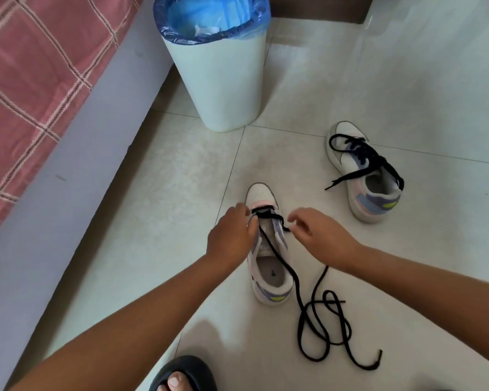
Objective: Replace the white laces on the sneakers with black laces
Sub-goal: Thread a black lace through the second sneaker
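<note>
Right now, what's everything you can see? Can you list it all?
Sneakers: two, white with pastel patches, on the floor; near sneaker between the hands, far sneaker to the right.
Laces: two, black; loose lace partly threaded in the near sneaker, trailing on the floor; far lace in the far sneaker.
Bin: one, white, blue liner, top centre.
Bed: one, pink check cover, left.
Slipper: one, black, bottom edge, on a foot.
Left hand: on the near sneaker.
Right hand: pinching the loose lace.
</note>
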The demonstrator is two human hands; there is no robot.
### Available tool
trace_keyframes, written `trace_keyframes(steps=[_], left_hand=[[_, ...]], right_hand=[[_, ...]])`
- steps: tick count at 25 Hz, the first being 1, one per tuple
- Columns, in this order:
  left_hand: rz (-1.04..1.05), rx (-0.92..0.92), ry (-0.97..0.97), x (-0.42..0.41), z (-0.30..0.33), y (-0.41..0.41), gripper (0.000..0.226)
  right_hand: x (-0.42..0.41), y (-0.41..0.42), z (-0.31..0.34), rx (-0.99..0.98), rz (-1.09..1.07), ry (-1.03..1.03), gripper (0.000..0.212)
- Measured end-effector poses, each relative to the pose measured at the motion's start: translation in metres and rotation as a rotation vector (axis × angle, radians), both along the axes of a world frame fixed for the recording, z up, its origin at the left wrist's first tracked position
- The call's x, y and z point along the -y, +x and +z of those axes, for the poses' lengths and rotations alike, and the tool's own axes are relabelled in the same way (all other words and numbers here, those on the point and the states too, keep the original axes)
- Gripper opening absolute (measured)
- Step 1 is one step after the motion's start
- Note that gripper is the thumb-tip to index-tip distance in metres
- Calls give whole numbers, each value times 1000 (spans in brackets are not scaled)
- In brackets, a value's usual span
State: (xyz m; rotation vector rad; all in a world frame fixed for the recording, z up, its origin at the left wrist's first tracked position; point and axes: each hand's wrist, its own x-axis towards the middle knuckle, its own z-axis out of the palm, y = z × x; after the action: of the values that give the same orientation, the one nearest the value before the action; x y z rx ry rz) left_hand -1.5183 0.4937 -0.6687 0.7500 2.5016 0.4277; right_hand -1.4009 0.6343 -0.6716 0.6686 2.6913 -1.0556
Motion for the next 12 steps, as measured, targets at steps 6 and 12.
trace_keyframes(steps=[6,12], left_hand=[[-268,-135,-96,-26,-8,-22,20],[-322,-116,-78,-29,-12,-27,24]], right_hand=[[-1,-53,-16,138,-228,-336,18],[-1,-44,-8,191,-165,-428,29]])
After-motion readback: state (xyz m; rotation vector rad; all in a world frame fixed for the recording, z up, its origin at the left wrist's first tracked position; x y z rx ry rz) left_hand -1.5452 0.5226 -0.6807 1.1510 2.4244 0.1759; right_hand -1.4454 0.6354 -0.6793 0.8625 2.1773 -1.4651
